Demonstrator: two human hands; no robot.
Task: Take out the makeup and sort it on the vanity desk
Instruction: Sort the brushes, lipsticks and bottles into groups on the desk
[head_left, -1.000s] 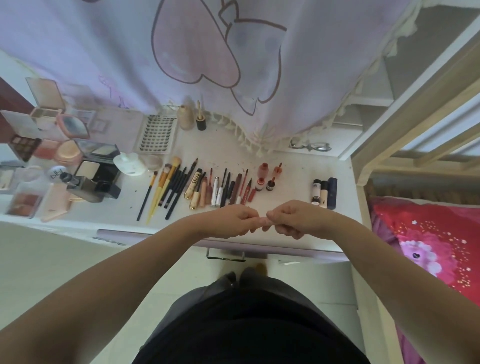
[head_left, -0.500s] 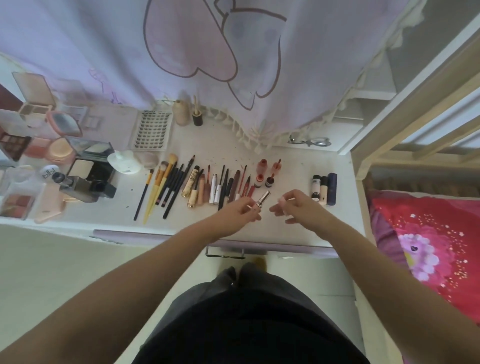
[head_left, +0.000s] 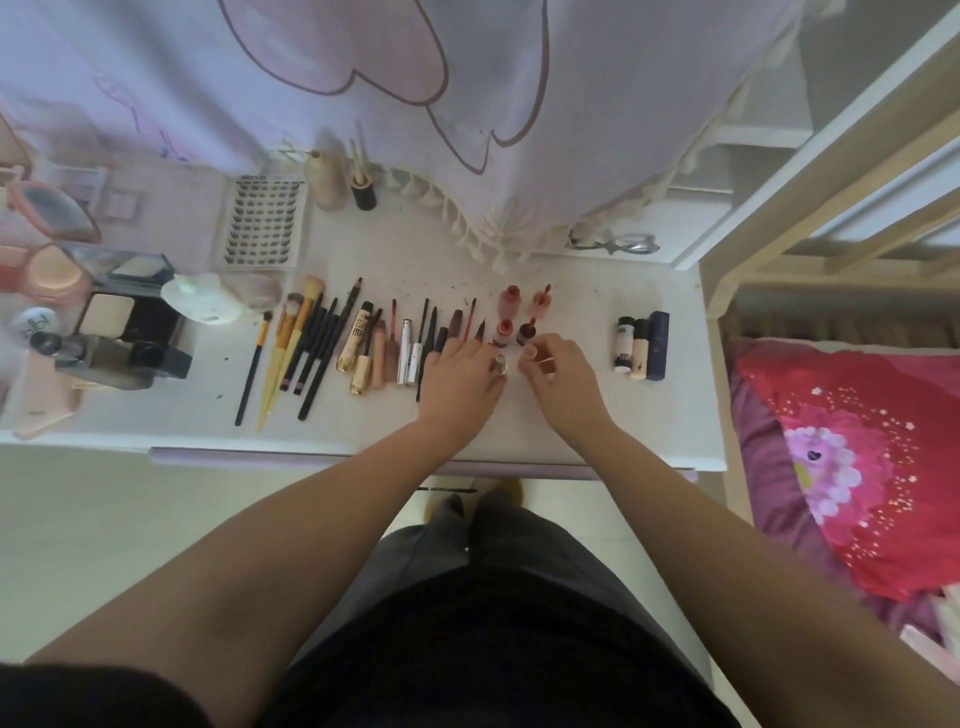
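Note:
On the white vanity desk (head_left: 571, 291) the makeup lies in rows: brushes (head_left: 306, 338), then mascaras and pencils (head_left: 395, 343), then small red lip glosses (head_left: 510, 302). My left hand (head_left: 460, 374) rests low on the desk over the pencils' near ends and grips a small tube with a silver neck (head_left: 500, 364). My right hand (head_left: 561, 376) is just to its right, fingers curled, pinching what looks like the tube's thin cap piece (head_left: 543, 359). Both hands sit right below the lip glosses.
Three upright-lying tubes (head_left: 641, 343) sit at the right. A lash tray (head_left: 265, 223), compacts and palettes (head_left: 119, 312) fill the left. Glasses (head_left: 613, 244) lie at the back under a hanging curtain (head_left: 467, 104). A bed with a red cover (head_left: 857, 441) borders the desk's right.
Both hands, joined on the small tube a second ago, came apart, then moved forward and down to the desk beside the lip glosses. The head tilted further down.

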